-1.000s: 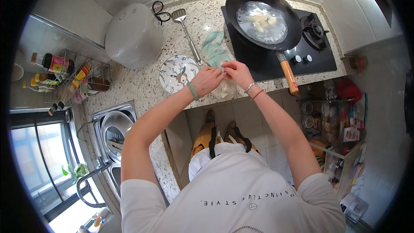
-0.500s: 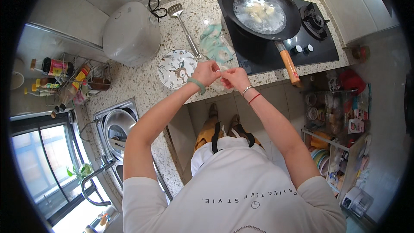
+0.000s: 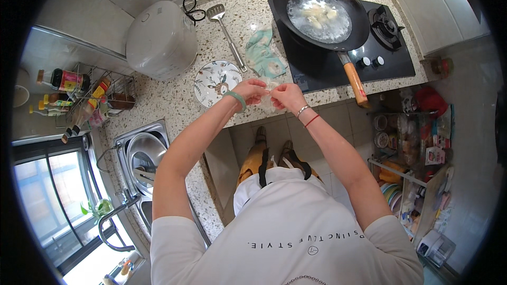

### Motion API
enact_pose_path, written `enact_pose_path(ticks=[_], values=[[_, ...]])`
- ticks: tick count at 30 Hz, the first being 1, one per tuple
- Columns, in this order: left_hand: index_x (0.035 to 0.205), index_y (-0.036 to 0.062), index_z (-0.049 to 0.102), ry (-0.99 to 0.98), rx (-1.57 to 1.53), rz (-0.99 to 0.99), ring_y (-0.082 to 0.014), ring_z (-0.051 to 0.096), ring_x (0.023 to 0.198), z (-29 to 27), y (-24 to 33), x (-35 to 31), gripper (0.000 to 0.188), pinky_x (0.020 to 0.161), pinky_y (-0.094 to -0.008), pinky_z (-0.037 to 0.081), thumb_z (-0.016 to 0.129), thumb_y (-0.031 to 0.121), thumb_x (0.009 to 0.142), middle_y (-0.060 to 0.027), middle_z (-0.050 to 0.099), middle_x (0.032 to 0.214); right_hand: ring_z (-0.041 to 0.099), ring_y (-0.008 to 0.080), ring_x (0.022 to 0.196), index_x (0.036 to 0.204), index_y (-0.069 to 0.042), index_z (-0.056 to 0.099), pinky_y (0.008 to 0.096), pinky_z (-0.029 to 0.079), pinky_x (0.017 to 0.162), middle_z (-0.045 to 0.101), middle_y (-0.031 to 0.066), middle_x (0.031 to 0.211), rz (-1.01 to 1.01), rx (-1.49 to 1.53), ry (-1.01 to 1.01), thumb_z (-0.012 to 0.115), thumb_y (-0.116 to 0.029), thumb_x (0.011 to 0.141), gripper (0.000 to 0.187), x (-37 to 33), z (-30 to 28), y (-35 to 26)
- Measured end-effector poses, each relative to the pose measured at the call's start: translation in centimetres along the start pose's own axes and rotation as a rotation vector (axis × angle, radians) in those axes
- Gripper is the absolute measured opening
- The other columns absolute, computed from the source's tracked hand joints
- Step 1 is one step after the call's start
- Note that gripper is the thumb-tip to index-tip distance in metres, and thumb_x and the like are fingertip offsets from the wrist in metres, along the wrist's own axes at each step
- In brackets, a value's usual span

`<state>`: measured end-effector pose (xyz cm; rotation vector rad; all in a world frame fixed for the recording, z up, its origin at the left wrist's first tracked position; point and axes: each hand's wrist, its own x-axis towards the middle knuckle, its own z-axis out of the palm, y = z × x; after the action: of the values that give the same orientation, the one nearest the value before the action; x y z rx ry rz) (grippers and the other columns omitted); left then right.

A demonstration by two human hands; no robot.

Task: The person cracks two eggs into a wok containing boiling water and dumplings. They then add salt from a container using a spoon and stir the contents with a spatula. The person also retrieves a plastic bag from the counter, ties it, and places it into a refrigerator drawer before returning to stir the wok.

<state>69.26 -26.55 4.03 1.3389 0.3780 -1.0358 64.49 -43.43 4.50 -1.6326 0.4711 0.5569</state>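
Note:
My left hand (image 3: 253, 92), with a green bangle at its wrist, is at the counter's front edge. Its fingers pinch a thin, translucent piece that looks like a clear plastic bag (image 3: 271, 83). Close beside it, my right hand (image 3: 288, 97) has its fingertips closed on the same bag, which hangs between the two hands. Just left of my left hand lies a round plate (image 3: 210, 82) with a deer and leaf pattern. A slotted metal spatula (image 3: 228, 37) and a crumpled green patterned cloth (image 3: 262, 55) rest beyond my hands.
A black wok (image 3: 360, 8) with pale pieces in bubbling water (image 3: 322, 17) stands on the gas hob (image 3: 391, 63); its wooden handle (image 3: 355, 82) juts past the counter. A rice cooker (image 3: 161, 39), sink (image 3: 161, 126) and bottle rack (image 3: 122, 87) are left. A crowded shelf (image 3: 398, 171) stands right.
My left hand has turned and shifted slightly left, its fingers less curled. More of the clear bag shows between my hands. The right hand stays nearly in place.

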Motion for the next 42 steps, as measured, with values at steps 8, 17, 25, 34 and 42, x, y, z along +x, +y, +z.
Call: enact_pose_path(ticks=[8, 17, 25, 34, 42], values=[[0.104, 0.0077, 0.053, -0.071, -0.055, 0.022, -0.0064, 0.05, 0.055, 0.0, -0.4, 0.3, 0.033, 0.05, -0.0191, 0.042, 0.07, 0.004, 0.076, 0.0013, 0.057, 0.07, 0.061, 0.0127, 0.053, 0.079, 0.002, 0.059, 0.0252, 0.051, 0.046, 0.064, 0.0078, 0.067, -0.037, 0.042, 0.021, 0.062, -0.01, 0.078, 0.013, -0.3, 0.2, -0.1], [0.112, 0.0095, 0.057, 0.031, 0.023, 0.21, -0.0061, 0.054, 0.066, 1.3, -1.2, -1.2, 0.037, 0.058, -0.0192, 0.045, 0.07, 0.005, 0.077, 0.0003, 0.06, 0.08, 0.062, 0.0118, 0.059, 0.085, 0.002, 0.059, 0.0236, 0.051, 0.051, 0.064, 0.0067, 0.074, -0.123, 0.19, -0.001, 0.063, -0.012, 0.081, 0.015, -0.6, -0.2, 1.3], [0.108, 0.0062, 0.058, 0.084, 0.28, 0.598, -0.0097, 0.058, 0.076, 0.9, -3.8, 0.4, 0.033, 0.07, -0.0254, 0.05, 0.066, 0.0, 0.077, -0.0025, 0.061, 0.088, 0.061, 0.011, 0.059, 0.083, 0.003, 0.06, 0.0238, 0.052, 0.054, 0.064, 0.0067, 0.072, -0.181, -0.047, 0.069, 0.064, -0.012, 0.081, 0.016, -0.5, 0.1, 0.9], [0.099, 0.0067, 0.062, 0.246, 0.804, 1.01, -0.0218, 0.059, 0.068, 2.7, -3.1, -1.6, 0.028, 0.062, -0.0307, 0.048, 0.069, 0.003, 0.072, -0.0089, 0.053, 0.082, 0.061, 0.0137, 0.058, 0.074, 0.0, 0.062, 0.0274, 0.049, 0.057, 0.064, 0.0072, 0.066, -0.322, -0.234, 0.209, 0.065, -0.017, 0.073, 0.017, 0.3, -0.1, 2.2], [0.097, 0.0095, 0.063, 0.273, 1.025, 1.077, -0.0283, 0.057, 0.076, 1.3, -3.3, -0.1, 0.023, 0.063, -0.0353, 0.048, 0.068, 0.012, 0.075, -0.0104, 0.053, 0.086, 0.06, 0.0167, 0.059, 0.072, 0.0, 0.062, 0.0287, 0.048, 0.058, 0.063, 0.008, 0.063, -0.223, -0.177, 0.245, 0.066, -0.02, 0.07, 0.02, 0.2, -0.1, 2.1]])
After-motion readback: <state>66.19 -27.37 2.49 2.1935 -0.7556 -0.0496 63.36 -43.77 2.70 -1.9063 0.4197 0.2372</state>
